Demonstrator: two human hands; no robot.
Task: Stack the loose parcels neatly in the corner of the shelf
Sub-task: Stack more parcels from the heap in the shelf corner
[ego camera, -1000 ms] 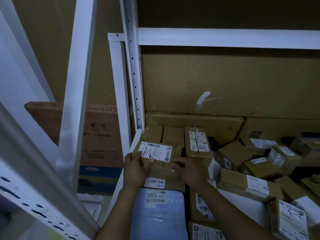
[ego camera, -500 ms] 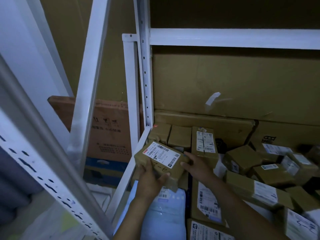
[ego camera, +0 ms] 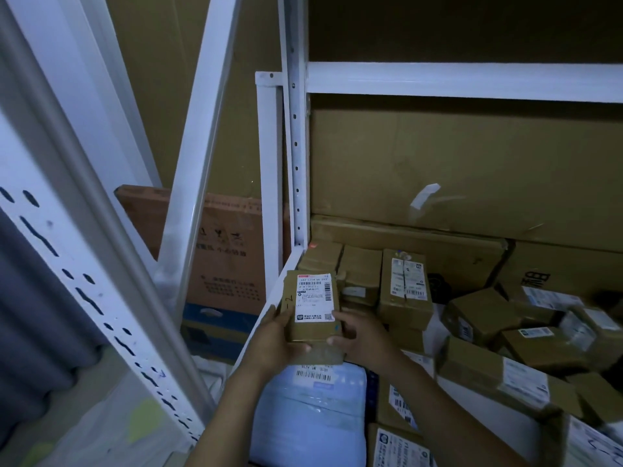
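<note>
— Cardboard parcel [ego camera: 312, 308], label up: left hand [ego camera: 274, 335] and right hand [ego camera: 365, 338] grip its near end; corner stack [ego camera: 320, 261] sits just beyond them.
— Advise squaring it to the stack, then lowering flat.

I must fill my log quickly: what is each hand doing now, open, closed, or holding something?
Left hand: holding the left side of the labelled cardboard parcel.
Right hand: holding the right side of the same parcel.
</note>
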